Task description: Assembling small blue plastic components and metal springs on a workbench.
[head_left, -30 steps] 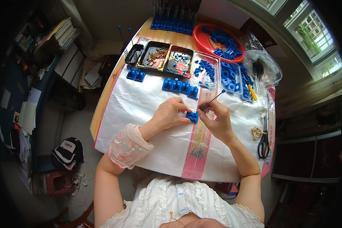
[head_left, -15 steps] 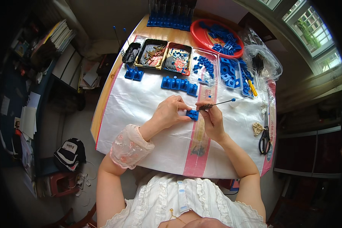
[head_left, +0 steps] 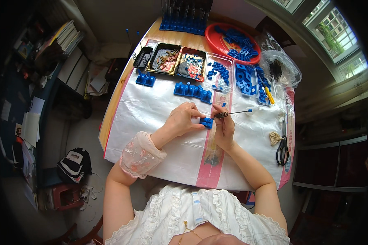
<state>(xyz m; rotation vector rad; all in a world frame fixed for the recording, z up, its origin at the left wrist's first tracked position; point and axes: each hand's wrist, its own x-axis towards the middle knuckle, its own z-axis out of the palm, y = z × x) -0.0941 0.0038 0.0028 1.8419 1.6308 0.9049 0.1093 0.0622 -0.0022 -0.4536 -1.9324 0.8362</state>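
Observation:
Between the thumb and fingers of my left hand [head_left: 182, 119] is a small blue plastic block [head_left: 207, 123], close to the white sheet. My right hand [head_left: 225, 131] pinches a dark coiled spring [head_left: 221, 115] at the block's right side. From the spring a thin rod runs out to the right and ends in a blue ball tip [head_left: 250, 110]. Whether the spring's near end sits in the block or only touches it, I cannot tell. Beyond my hands stands a row of joined blue plastic pieces [head_left: 192, 92], with a shorter blue piece [head_left: 145, 79] to its left.
Along the far side are black trays of brass-coloured pins [head_left: 165, 58] and small parts [head_left: 191, 64], clear boxes of blue pieces [head_left: 218, 73], and a red basin [head_left: 255, 59]. Black scissors [head_left: 282, 153] lie at the right. A rack of upright springs [head_left: 182, 25] stands at the back.
My right wrist and forearm have shifted slightly left, and its fingers have turned a little around the spring. My left hand keeps its hold on the block.

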